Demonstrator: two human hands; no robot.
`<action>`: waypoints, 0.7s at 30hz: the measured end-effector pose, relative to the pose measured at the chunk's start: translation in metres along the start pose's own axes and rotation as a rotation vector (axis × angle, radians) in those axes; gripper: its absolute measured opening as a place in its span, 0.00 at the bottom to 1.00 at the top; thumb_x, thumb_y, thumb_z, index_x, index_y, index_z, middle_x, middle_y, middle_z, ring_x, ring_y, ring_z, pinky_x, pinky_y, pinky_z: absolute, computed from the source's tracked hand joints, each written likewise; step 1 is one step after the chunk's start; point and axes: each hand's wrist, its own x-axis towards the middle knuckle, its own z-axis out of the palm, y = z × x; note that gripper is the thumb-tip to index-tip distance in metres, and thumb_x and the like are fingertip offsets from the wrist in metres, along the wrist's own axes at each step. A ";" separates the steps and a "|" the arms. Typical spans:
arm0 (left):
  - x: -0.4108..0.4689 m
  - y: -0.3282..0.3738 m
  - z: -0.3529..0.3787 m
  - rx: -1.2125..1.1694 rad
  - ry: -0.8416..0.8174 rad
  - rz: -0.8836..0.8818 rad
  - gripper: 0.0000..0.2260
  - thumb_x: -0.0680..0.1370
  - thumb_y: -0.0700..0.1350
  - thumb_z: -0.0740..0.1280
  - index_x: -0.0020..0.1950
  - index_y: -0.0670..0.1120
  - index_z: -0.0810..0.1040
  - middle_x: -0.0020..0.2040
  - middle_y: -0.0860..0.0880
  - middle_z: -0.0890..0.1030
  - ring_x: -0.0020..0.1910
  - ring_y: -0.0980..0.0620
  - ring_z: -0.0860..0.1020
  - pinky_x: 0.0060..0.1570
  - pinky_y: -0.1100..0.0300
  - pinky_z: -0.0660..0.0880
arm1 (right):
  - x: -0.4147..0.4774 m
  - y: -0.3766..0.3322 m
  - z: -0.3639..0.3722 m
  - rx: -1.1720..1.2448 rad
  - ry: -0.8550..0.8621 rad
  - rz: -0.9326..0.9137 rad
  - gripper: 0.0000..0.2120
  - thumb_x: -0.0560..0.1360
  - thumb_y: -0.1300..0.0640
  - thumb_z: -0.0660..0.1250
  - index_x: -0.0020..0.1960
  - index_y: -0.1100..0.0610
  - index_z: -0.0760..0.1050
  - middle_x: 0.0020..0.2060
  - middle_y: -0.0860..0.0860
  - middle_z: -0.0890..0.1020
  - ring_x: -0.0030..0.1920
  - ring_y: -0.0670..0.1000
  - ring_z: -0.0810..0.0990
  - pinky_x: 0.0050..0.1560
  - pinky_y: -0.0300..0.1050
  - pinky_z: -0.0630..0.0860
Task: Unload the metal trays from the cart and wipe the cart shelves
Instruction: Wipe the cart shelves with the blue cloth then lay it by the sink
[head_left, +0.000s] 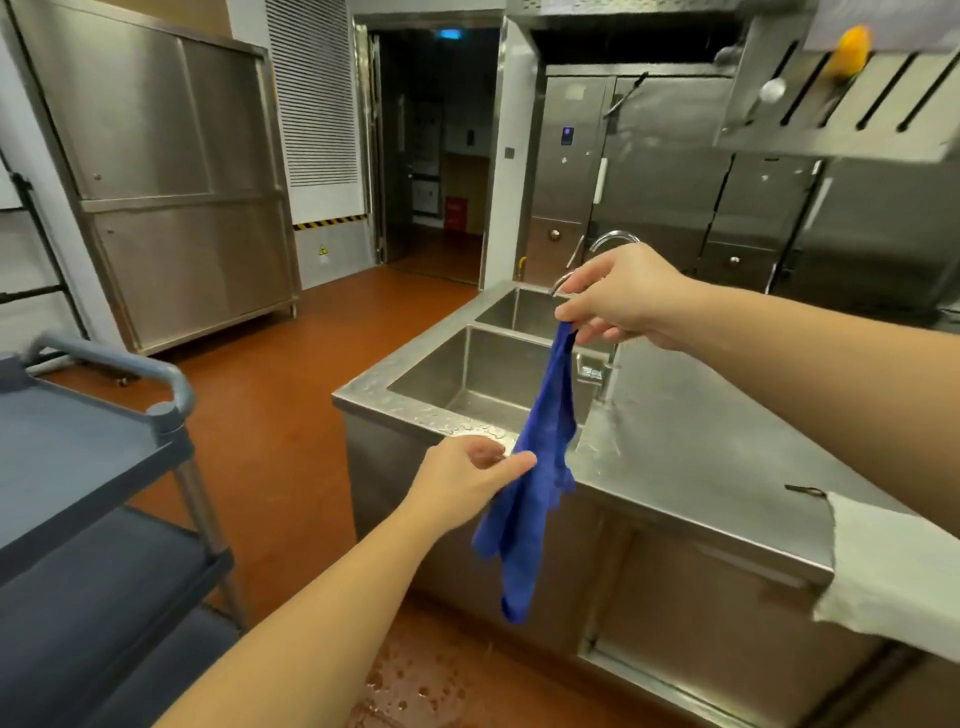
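A blue cloth (535, 478) hangs down in front of the steel sink counter. My right hand (618, 299) pinches its top corner above the sink. Lower down, my left hand (467, 480) pinches the cloth's left edge between thumb and fingers. The grey cart (88, 467) stands at the lower left with its handle (171, 379) toward me. Its top shelf and the two shelves below show no trays on the parts in view.
A double steel sink (467, 374) with a curved tap (613, 241) sits in a steel counter (701, 457) to the right. Water drops lie on the sink rim and the orange floor (410, 686). Steel cabinets (176, 197) and fridges line the walls; a dark doorway (436, 156) opens ahead.
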 end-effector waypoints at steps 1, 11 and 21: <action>0.000 -0.003 0.005 0.028 -0.107 -0.005 0.19 0.68 0.61 0.72 0.46 0.47 0.82 0.42 0.50 0.85 0.44 0.53 0.83 0.48 0.58 0.80 | -0.003 0.000 -0.004 0.001 0.021 0.010 0.10 0.71 0.62 0.74 0.51 0.56 0.78 0.36 0.54 0.84 0.28 0.46 0.83 0.22 0.33 0.70; 0.025 -0.001 0.033 0.125 -0.234 0.104 0.12 0.70 0.46 0.70 0.38 0.36 0.78 0.35 0.38 0.79 0.31 0.49 0.74 0.33 0.55 0.73 | -0.036 0.029 -0.066 -0.048 0.200 0.133 0.05 0.71 0.63 0.73 0.46 0.58 0.81 0.37 0.56 0.84 0.30 0.48 0.82 0.29 0.38 0.73; 0.051 0.030 0.048 0.193 -0.353 0.159 0.07 0.74 0.47 0.70 0.40 0.46 0.85 0.40 0.42 0.84 0.36 0.51 0.78 0.41 0.56 0.75 | -0.070 0.125 -0.117 -0.091 0.256 0.417 0.02 0.73 0.63 0.71 0.44 0.62 0.82 0.36 0.58 0.85 0.32 0.49 0.82 0.30 0.38 0.74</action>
